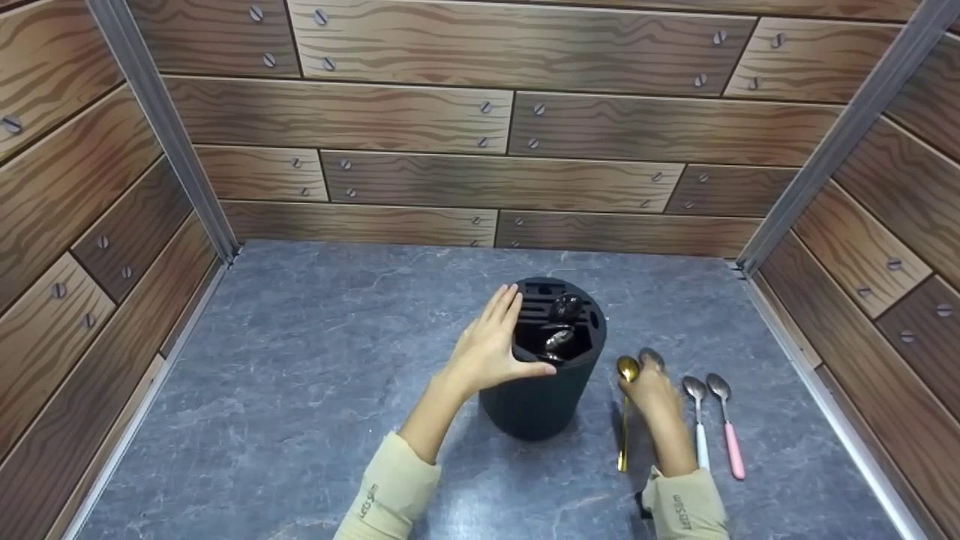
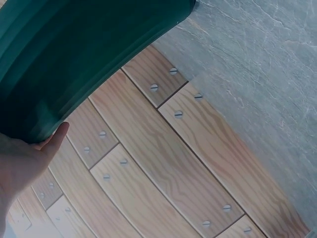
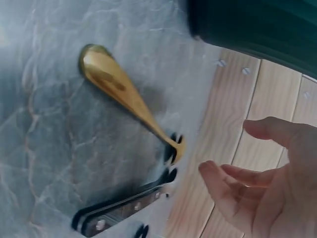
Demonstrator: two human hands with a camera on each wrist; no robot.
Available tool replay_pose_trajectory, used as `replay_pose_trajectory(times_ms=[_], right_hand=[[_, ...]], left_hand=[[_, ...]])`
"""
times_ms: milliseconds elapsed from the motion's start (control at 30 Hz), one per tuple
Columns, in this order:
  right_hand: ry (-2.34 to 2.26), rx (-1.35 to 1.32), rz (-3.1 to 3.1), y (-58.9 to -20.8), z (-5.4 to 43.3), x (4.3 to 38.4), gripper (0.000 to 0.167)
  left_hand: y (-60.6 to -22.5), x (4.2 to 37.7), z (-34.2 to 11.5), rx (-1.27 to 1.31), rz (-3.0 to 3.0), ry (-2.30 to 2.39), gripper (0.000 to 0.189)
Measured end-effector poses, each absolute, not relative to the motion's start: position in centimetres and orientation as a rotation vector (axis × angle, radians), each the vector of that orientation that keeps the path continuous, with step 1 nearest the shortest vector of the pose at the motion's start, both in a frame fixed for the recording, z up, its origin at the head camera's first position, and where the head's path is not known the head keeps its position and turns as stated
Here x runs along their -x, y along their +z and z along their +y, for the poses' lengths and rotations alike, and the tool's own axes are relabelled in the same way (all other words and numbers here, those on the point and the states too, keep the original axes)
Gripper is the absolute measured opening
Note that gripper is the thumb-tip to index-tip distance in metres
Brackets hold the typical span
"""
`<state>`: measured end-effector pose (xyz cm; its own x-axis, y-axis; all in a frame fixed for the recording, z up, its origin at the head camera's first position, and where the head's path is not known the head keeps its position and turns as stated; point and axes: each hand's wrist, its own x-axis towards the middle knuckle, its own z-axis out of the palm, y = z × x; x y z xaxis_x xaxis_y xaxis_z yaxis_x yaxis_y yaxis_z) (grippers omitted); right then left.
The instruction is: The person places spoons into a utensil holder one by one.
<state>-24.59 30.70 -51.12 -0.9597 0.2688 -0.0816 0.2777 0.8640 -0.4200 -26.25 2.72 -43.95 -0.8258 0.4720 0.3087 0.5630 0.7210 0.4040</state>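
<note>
A dark green round knife block (image 1: pixel 536 397) with a slotted top stands on the table. My left hand (image 1: pixel 487 341) grips its upper left side, thumb across the front of the rim; the thumb (image 2: pixel 57 139) shows against its wall in the left wrist view. Dark shiny spoons (image 1: pixel 559 341) sit in the block's top. My right hand (image 1: pixel 656 397) is over a gold spoon (image 1: pixel 624 431) lying to the block's right. In the right wrist view its thumb and fingers are apart, with nothing between them. Beside it lies a spoon with a black riveted handle (image 3: pixel 119 210), partly hidden by the hand.
Farther right lie a white-handled spoon (image 1: pixel 700 435) and a pink-handled spoon (image 1: pixel 733 450), side by side. Wood-patterned walls (image 1: pixel 495 120) enclose the grey marbled table (image 1: pixel 300 390) at the back and both sides.
</note>
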Motion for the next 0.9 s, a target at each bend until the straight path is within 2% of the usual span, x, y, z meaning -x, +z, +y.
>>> replay_pose_trajectory(times_ms=[200,900], right_hand=[[-0.57,-0.376,2.953,-52.1,31.2,24.6,0.037],[-0.576,-0.36,2.896,-53.6,31.5,24.8,0.01]], left_hand=[[-44.0,26.3,2.6,0.828,-2.749,-0.757,0.115],[-44.4,26.3,2.7,0.848,-2.745,-0.793,0.114]])
